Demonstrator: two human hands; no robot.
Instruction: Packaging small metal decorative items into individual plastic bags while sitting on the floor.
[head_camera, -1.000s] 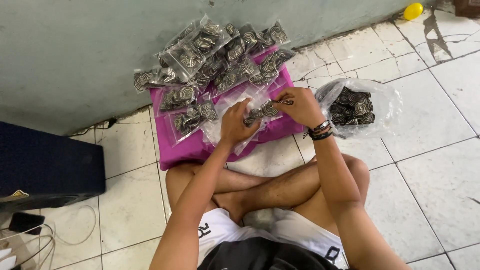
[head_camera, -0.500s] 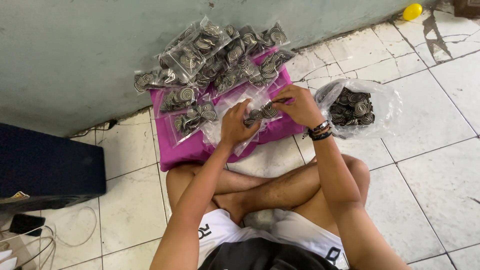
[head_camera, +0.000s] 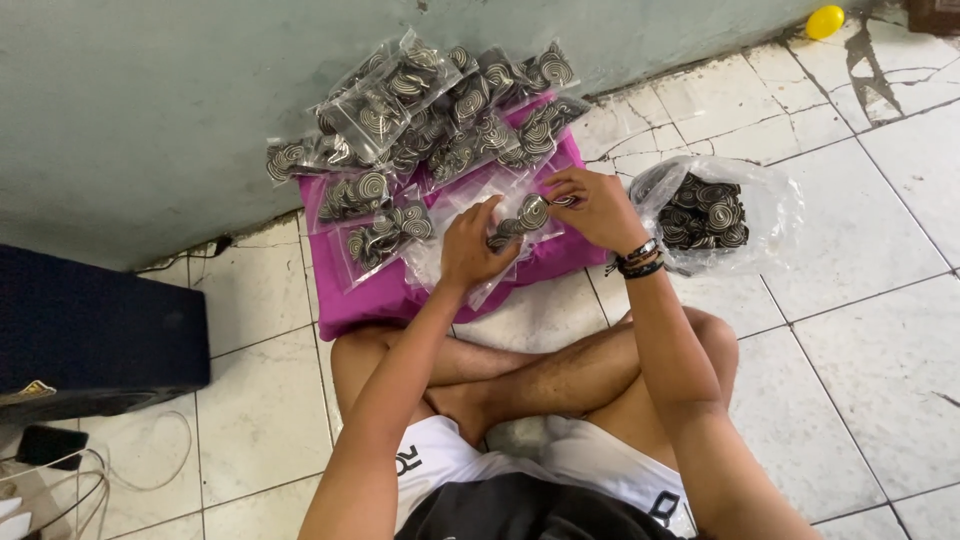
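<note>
The left hand (head_camera: 478, 245) is pinning a small clear bag (head_camera: 520, 222) flat on the magenta cloth (head_camera: 400, 290), its grip pressed together on the plastic. The right hand (head_camera: 597, 208) is pinching a spiral-patterned piece at the bag's mouth; keeping that mouth held wide should help. Beyond both grips, filled packets (head_camera: 440, 110) are lying heaped. Right of the right grip, a large open bag (head_camera: 715, 212) is holding loose pieces.
</note>
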